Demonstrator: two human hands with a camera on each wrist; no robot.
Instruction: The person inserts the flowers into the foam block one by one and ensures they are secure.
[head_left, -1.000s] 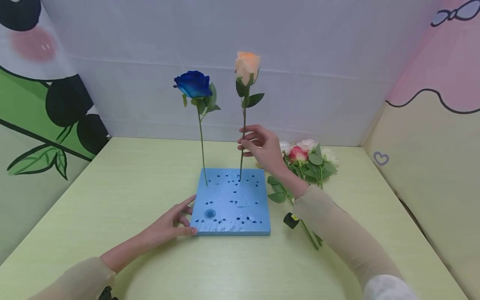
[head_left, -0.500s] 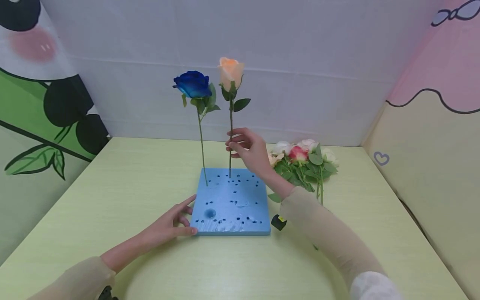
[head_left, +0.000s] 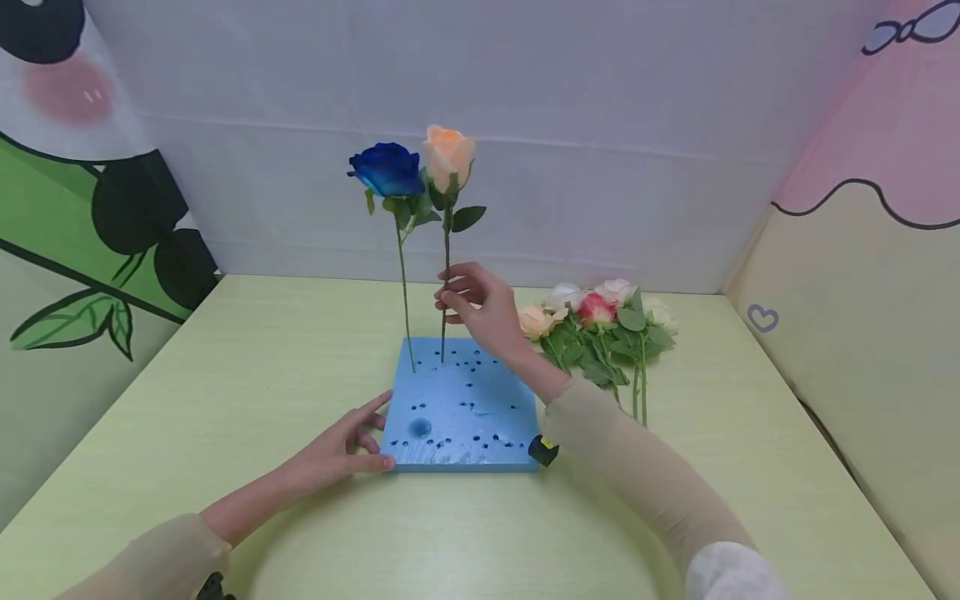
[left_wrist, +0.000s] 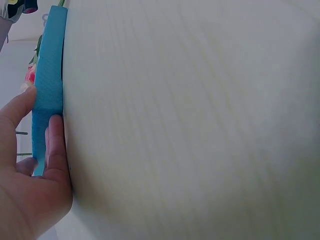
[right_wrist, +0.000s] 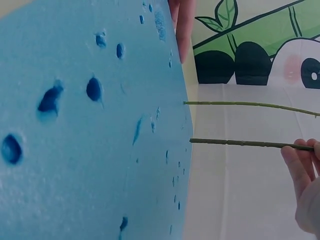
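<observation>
My right hand point(head_left: 483, 308) pinches the stem of a peach rose point(head_left: 449, 158) between thumb and fingers. The rose stands upright over the back part of a blue foam board point(head_left: 450, 421) pitted with holes. In the right wrist view the lower end of its stem point(right_wrist: 230, 142) is right at the board's face. A blue rose point(head_left: 386, 170) stands on its own in the board's back left, close beside the peach one. My left hand point(head_left: 352, 442) rests against the board's left edge, thumb at the front corner and fingers laid along the side.
Several more roses point(head_left: 597, 308), in pink, white and peach, lie in a bunch on the table point(head_left: 300, 333) right of the board. A small black block point(head_left: 543, 450) sits by my right sleeve. A pale cloth wall point(head_left: 600, 208) stands behind the table.
My right hand has carried the peach rose leftward and slightly lower, close beside the blue rose. My left hand and the board have stayed put.
</observation>
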